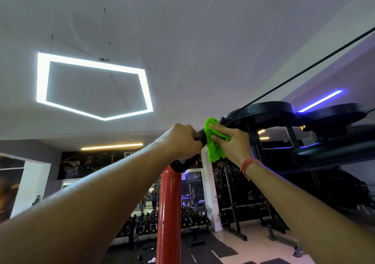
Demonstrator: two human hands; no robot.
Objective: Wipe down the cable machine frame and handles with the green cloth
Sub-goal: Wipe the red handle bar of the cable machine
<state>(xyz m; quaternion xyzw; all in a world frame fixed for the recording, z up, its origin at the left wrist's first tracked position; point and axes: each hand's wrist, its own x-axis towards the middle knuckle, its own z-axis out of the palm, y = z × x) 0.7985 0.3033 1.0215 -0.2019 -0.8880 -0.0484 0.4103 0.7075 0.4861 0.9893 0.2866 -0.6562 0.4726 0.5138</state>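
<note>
Head: green cloth (213, 142) under right hand (231, 142) fingers (218, 127).

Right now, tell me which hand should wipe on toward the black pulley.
Right. The right hand already presses the green cloth on the bar beside the black pulley; the left hand grips the bar, farther away.

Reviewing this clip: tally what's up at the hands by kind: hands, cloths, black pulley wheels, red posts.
Hands: 2, the left hand gripping the black bar and the right hand holding the cloth
Green cloth: 1
Black pulley wheels: 2
Red post: 1
Total: 6
</note>
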